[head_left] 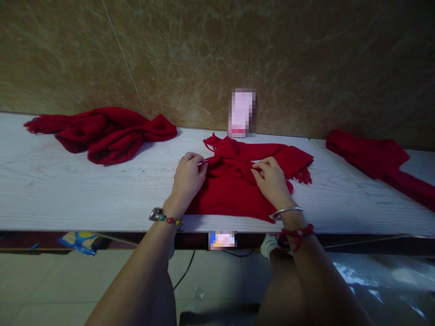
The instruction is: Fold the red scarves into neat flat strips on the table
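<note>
A red fringed scarf [234, 190] lies partly folded on the white wooden tabletop [68, 190], right in front of me. My left hand [188, 177] pinches the scarf's left edge, fingers curled onto the fabric. My right hand [271, 179] pinches a fold near the scarf's middle. Both wrists wear bracelets.
A second red scarf [105, 133] lies crumpled at the back left of the table. A third red scarf [377, 158] lies at the right. A blurred pink item [242, 113] leans against the brown marble wall. Below the table edge are tiled floor, a cable and a blue packet [79, 241].
</note>
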The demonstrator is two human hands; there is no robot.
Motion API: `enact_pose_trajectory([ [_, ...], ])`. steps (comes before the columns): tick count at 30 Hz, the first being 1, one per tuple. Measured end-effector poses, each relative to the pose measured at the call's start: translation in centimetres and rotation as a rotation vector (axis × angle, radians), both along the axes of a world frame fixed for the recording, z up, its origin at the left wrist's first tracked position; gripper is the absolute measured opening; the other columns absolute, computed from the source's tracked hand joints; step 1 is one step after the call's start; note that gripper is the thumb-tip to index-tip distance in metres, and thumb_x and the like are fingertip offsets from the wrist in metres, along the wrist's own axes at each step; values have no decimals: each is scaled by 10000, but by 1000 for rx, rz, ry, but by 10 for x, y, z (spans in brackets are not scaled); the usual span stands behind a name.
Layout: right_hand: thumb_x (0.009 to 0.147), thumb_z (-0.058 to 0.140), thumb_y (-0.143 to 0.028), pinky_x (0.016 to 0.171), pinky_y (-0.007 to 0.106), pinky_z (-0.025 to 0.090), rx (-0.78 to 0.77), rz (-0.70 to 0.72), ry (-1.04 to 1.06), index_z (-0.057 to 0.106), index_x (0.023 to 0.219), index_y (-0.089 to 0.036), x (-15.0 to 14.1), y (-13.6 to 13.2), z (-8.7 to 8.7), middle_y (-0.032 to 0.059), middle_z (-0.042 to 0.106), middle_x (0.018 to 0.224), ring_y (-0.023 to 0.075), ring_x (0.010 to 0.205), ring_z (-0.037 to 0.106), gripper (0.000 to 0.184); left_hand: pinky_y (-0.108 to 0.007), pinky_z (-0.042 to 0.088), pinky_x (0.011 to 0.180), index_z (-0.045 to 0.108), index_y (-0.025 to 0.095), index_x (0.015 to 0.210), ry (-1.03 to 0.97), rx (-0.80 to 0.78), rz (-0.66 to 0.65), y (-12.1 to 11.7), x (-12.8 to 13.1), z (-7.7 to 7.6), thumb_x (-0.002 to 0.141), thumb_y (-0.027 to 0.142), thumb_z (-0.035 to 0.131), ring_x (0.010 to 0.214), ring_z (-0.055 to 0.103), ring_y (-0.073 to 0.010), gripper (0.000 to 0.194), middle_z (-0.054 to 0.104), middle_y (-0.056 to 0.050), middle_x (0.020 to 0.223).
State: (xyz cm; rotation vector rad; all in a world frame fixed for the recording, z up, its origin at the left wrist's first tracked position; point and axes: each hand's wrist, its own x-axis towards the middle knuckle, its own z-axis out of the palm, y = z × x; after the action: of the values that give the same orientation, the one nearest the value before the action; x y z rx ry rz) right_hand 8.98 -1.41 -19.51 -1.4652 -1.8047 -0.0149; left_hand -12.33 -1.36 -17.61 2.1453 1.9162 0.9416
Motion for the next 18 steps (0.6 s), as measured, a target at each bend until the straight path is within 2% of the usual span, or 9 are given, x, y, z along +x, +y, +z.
enact_pose_trajectory([
  [4, 747, 531, -149, 714, 367, 499, 113, -101, 50, 613, 686, -192, 5, -3, 8, 59, 545, 801, 179, 697, 547, 111, -371, 471, 884, 665, 122, 831, 46, 12, 79, 1, -6, 0, 805, 143, 460, 950, 590, -244, 208, 646, -129, 998],
  [8, 728, 519, -173, 708, 378, 485, 203, -201, 73, 567, 648, -215, 24, -5, 10, 54, 538, 773, 197, 724, 535, 103, -388, 472, 886, 656, 140, 814, 62, 52, 173, 2, -17, 0, 784, 156, 450, 969, 589, -256, 208, 647, -128, 1038],
  [12, 712, 517, -207, 718, 397, 477, 227, -289, 106, 546, 634, -230, 55, -7, 8, 51, 529, 749, 212, 737, 530, 86, -398, 465, 918, 652, 170, 810, 51, 66, 266, 2, -31, 3, 774, 180, 453, 1021, 578, -265, 203, 640, -109, 1081],
  [15, 708, 523, -241, 731, 415, 470, 232, -383, 153, 526, 610, -244, 79, -8, 8, 38, 508, 713, 220, 734, 519, 98, -409, 457, 935, 651, 171, 827, 41, 59, 389, 3, -45, 6, 776, 198, 443, 1057, 561, -281, 216, 621, -117, 1110],
  [18, 679, 538, -248, 743, 442, 462, 224, -473, 221, 500, 564, -245, 91, -7, 9, 26, 483, 666, 226, 713, 512, 121, -410, 454, 948, 655, 171, 857, 24, 58, 477, 5, -56, 7, 784, 220, 438, 1079, 550, -286, 234, 601, -121, 1153],
])
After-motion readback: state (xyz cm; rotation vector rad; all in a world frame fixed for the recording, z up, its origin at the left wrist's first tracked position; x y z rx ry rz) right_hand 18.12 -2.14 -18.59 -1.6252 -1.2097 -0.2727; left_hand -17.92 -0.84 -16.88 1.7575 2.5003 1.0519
